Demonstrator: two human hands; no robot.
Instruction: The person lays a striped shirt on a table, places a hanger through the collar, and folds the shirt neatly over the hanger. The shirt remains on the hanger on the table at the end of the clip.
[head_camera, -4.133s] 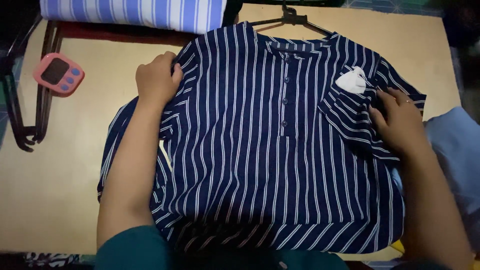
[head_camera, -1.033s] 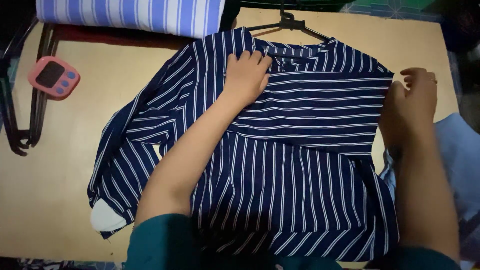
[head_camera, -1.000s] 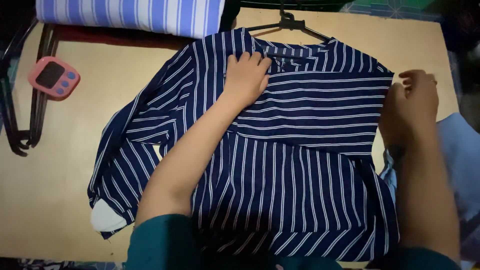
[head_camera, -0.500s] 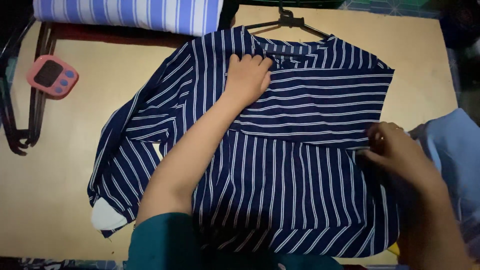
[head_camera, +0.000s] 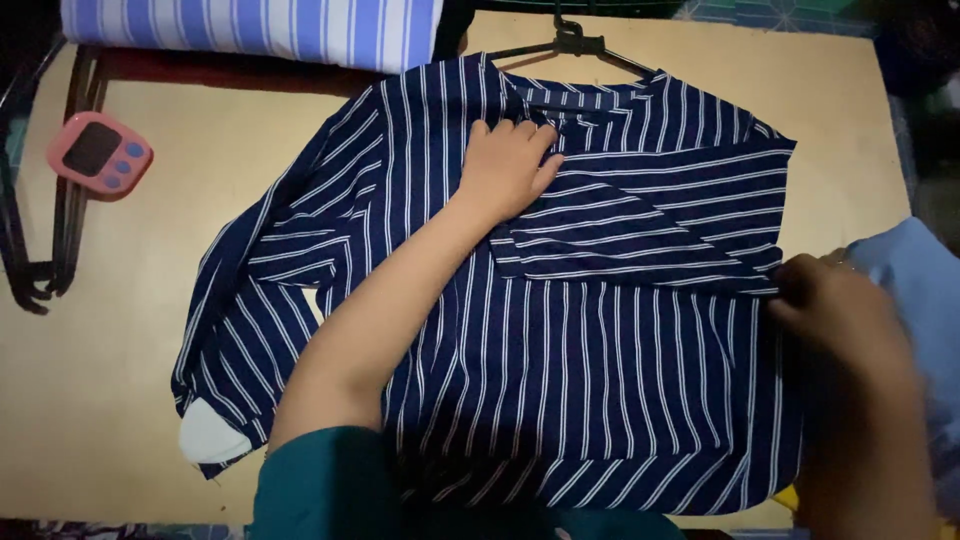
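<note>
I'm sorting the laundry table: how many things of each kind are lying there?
Shirts or folded cloth: 3 (navy striped shirt, blue striped cloth, light blue garment)
Hangers: 1 (black hanger)
Timers: 1 (pink timer)
Total: 5

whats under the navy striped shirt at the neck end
A black clothes hanger pokes out above the collar of the navy white-striped shirt, its lower part covered by fabric. The shirt lies on a tan tabletop. The left hand presses near the collar.

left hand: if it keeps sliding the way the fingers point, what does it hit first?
The left hand lies flat on the navy striped shirt, fingers pointing up toward the neckline. It would probably first meet the collar band, then the black hanger beyond.
</note>
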